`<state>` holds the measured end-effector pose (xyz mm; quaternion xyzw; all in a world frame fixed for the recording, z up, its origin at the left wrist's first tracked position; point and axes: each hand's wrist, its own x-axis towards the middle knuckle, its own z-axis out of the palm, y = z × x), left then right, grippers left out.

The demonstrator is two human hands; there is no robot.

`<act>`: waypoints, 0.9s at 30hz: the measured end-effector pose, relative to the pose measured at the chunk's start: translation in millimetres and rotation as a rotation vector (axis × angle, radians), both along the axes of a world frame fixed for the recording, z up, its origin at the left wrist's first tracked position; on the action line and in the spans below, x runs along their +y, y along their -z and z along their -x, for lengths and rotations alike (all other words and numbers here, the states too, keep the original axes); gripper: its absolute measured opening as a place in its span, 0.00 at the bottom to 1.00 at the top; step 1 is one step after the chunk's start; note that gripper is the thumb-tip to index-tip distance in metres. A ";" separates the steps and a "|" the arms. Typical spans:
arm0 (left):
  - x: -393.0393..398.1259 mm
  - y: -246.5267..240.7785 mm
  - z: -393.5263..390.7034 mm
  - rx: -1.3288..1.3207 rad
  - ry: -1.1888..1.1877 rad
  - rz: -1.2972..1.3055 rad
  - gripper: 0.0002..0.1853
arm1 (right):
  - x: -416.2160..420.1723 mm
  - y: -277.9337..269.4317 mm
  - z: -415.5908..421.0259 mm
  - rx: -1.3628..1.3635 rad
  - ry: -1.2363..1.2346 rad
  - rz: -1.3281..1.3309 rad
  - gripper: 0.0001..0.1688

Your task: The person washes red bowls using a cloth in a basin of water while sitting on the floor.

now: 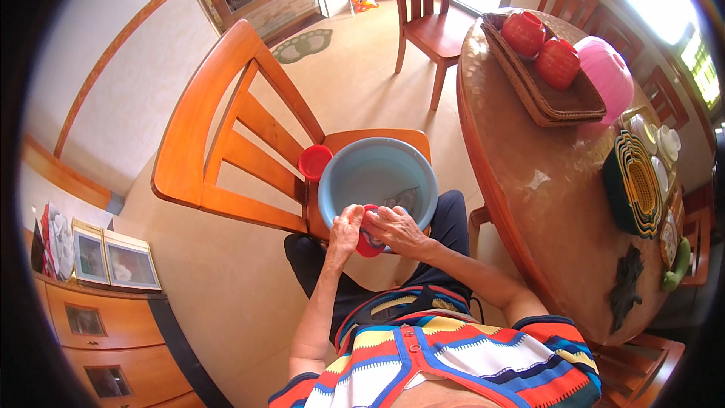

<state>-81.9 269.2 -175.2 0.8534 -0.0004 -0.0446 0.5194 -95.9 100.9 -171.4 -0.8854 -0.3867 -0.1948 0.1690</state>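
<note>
My left hand (346,232) grips the left side of a small red bowl (370,248) at the near rim of a light blue plastic basin (327,184). The fingers of my right hand (401,231) are bent over the bowl from the right. Something greyish shows inside the bowl, mostly hidden by these fingers, so I cannot tell what the right hand grips. Water appears to fill part of the basin. A dark, greyish thing (406,198) lies in it at the right. Another red bowl (315,162) sits beside the basin on the orange wooden chair (391,136).
To the right, a round wooden table (512,181) bears a woven tray (546,107) with two red containers, a pink dome (606,71), nested plastic baskets (634,187) and a green vegetable (677,266). A second chair (436,31) stands beyond. Wooden drawers (107,323) are at lower left.
</note>
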 end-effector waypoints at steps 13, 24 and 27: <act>-13.4 31.0 9.1 -0.012 -0.155 0.227 0.29 | 21.8 20.1 0.6 1.089 0.011 -0.631 0.15; -26.8 2.6 5.5 -0.078 -0.204 0.387 0.24 | 8.7 3.8 4.6 0.762 -0.075 -0.598 0.14; -37.0 -7.8 -2.3 -0.195 -0.191 0.321 0.24 | -2.9 -14.6 5.6 0.693 -0.066 -0.648 0.14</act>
